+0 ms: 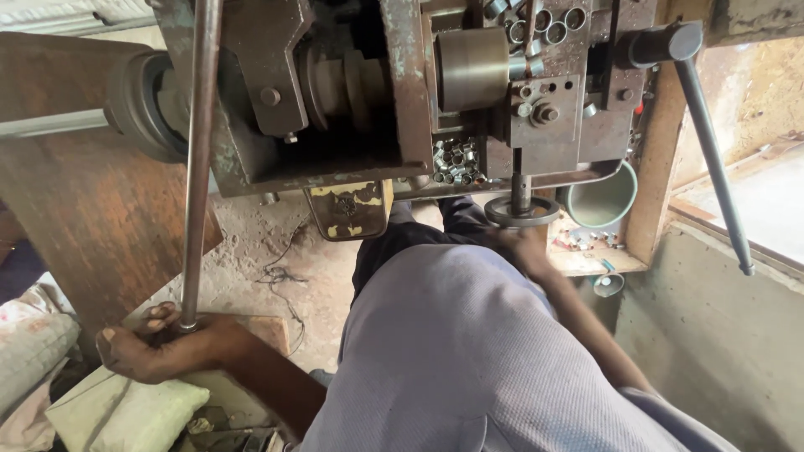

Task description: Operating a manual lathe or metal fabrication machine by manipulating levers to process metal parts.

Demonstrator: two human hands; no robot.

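My left hand is closed around the lower end of a long steel lever rod that runs up to the rusty machine. My right hand reaches up under the machine, just below a small round handwheel; it is blurred and partly hidden behind my lavender shirt, so I cannot see what its fingers touch. A steel cylinder sits in the machine's middle. Small metal rings lie heaped on a ledge just below it.
A long dark crank handle slants down at the right. A pale green bowl and loose rings rest on a wooden shelf. A wide belt runs off the left pulley. Stuffed sacks lie at lower left.
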